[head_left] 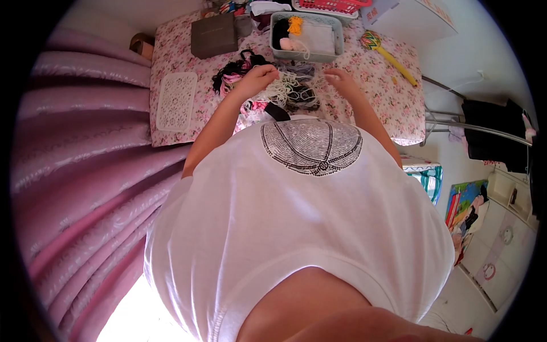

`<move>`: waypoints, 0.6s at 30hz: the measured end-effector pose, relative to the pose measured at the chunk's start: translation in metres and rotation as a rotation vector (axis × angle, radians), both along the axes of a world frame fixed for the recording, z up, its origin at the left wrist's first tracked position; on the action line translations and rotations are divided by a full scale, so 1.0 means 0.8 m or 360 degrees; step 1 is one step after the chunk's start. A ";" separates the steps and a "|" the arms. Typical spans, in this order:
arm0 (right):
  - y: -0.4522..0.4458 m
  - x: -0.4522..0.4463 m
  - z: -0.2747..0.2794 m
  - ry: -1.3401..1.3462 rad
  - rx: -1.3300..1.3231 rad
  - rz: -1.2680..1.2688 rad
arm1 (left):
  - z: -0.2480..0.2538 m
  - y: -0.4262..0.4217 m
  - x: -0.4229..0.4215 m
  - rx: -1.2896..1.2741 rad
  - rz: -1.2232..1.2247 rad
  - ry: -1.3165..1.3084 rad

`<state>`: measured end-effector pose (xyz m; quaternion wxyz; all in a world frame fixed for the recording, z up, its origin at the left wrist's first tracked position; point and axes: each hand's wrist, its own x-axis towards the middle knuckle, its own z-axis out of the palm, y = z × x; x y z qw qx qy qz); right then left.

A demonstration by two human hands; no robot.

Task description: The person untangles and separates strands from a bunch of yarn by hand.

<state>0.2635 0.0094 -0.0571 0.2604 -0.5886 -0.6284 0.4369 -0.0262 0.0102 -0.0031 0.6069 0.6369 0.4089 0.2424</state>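
Observation:
A tangled heap of yarn in black, pink, white and grey lies on the flowered tablecloth in front of me. My left hand is closed at the heap's left side, its fingers against the white yarn. Black and pink yarn lies beside and beyond that wrist. Right of the heap, my right hand is held with its thumb and fingers slightly apart, and I see nothing in them. Dark grey yarn lies between the two hands.
Beyond the hands stands a grey-green basket with orange, black and pink yarn. A dark box is at the back left, a white lace-patterned mat at the left. A yellow-handled thing with a multicoloured round head lies right.

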 end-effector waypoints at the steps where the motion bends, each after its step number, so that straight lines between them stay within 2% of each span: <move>1: -0.006 -0.023 0.013 0.0022 0.0198 0.0072 | 0.004 -0.001 0.008 0.0014 -0.0030 0.0015; 2: -0.013 -0.050 0.034 0.0044 0.0396 0.0143 | 0.009 -0.002 0.017 0.0028 -0.0062 0.0029; 5: -0.025 -0.105 0.079 0.0733 0.0154 0.0324 | 0.007 -0.006 0.041 0.0112 -0.0046 0.0011; 8: -0.012 -0.101 0.065 0.0377 0.0073 0.0342 | 0.003 -0.001 0.040 0.0111 0.0012 0.0042; 12: -0.010 -0.068 0.071 0.0266 -0.0020 0.0154 | 0.011 -0.004 0.021 0.0183 0.0026 0.0142; 13: -0.008 -0.055 0.064 0.0366 0.0049 0.0045 | 0.006 -0.003 0.015 0.0216 0.0012 0.0159; 16: -0.002 -0.012 0.058 0.0494 -0.0112 -0.0436 | -0.007 -0.005 -0.007 0.0102 0.0103 0.0139; 18: 0.003 0.023 0.041 0.0439 -0.0093 -0.0563 | -0.013 -0.004 -0.019 0.0056 0.0138 0.0138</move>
